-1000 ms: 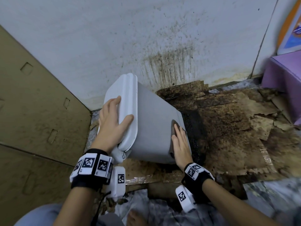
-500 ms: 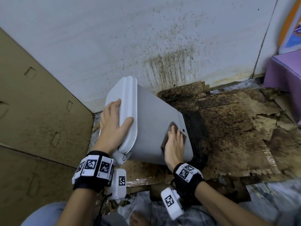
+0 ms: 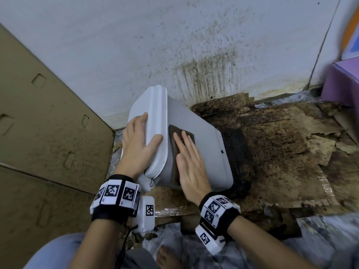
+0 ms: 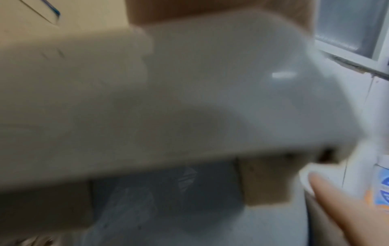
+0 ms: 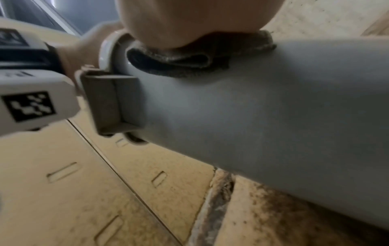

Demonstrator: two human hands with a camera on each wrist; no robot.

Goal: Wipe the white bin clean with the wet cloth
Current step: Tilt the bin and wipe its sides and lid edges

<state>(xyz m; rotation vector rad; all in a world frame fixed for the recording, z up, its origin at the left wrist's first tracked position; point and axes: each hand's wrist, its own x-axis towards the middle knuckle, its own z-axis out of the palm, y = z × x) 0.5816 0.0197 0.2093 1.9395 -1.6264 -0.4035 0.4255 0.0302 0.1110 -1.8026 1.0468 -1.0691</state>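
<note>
The white bin [image 3: 206,150] is tipped over toward the left, its lid [image 3: 153,121] facing my left side and its base on dirty floor. My left hand [image 3: 138,144] lies flat on the lid, thumb over the lid's edge, steadying it. My right hand [image 3: 189,162] presses a dark grey cloth [image 3: 174,136] flat against the bin's upper side, just beside the lid rim. In the right wrist view the folded cloth [image 5: 179,61] bunches under my palm on the bin wall [image 5: 263,108]. The left wrist view is blurred, filled by the lid [image 4: 189,91].
A stained white wall [image 3: 174,45] stands right behind the bin. Brown cardboard panels [image 3: 38,123] close off the left. Soiled, torn cardboard [image 3: 281,152] covers the floor to the right, with a purple box [image 3: 343,82] at the far right. My bare foot [image 3: 167,257] is below.
My right hand has slid the cloth from the bin's lower right end up along its side to the lid rim. The left hand has stayed on the lid.
</note>
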